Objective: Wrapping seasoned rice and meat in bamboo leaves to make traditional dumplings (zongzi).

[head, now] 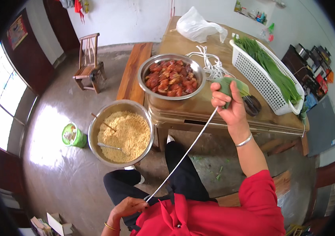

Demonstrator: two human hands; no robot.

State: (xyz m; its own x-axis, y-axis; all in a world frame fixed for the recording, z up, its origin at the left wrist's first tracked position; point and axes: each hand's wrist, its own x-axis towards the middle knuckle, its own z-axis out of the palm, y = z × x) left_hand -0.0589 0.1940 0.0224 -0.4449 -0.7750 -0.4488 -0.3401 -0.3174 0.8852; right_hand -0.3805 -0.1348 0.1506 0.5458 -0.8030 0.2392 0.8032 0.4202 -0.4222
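Observation:
My right hand [232, 106] is raised over the table's near edge, its fingers closed around a green leaf-wrapped parcel [225, 87]. Pale leaf ends stick out past the thumb. From under that fist a white string [182, 159] runs taut and slanting down to my left hand [130, 205], which grips its other end low beside my waist. Beyond the parcel lies a bundle of white strings [214, 66] on the wooden table [167, 107]. A steel bowl of reddish marinated meat chunks [171, 78] is left of the parcel. What the leaves enclose is hidden.
A steel basin [91, 132] of yellowish grain, holding a spoon [108, 146] and a stick [104, 122], stands by a wooden bench [135, 70]. Long green leaves [267, 67] fill a white plastic basket [261, 81]. A green bin [79, 140] and a chair [89, 65] stand left.

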